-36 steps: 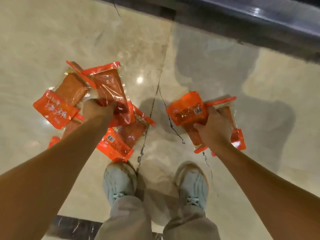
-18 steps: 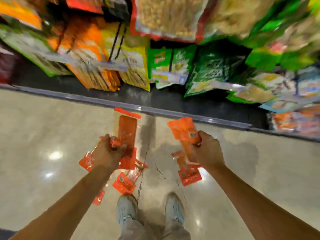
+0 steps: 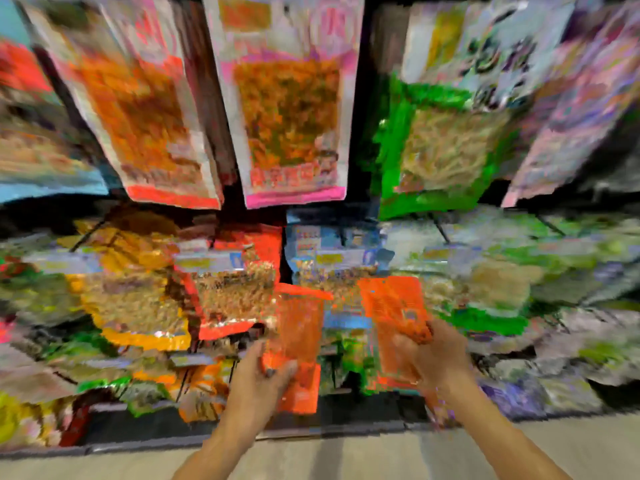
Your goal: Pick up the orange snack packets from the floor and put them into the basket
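A person's view has swung up from the marble floor to a blurred wall of shelved snack bags, both hands now raised with the orange snack packets lifted clear of the floor — pickup looks done, with the drop still ahead and no basket in view. The left hand keeps its grip closed on a bunch of packets, the right hand closed on another; blur hides the exact count, at least one visible in each.

One head-worn view faces forward, close to blurred shelves of snack bags, floor at bottom
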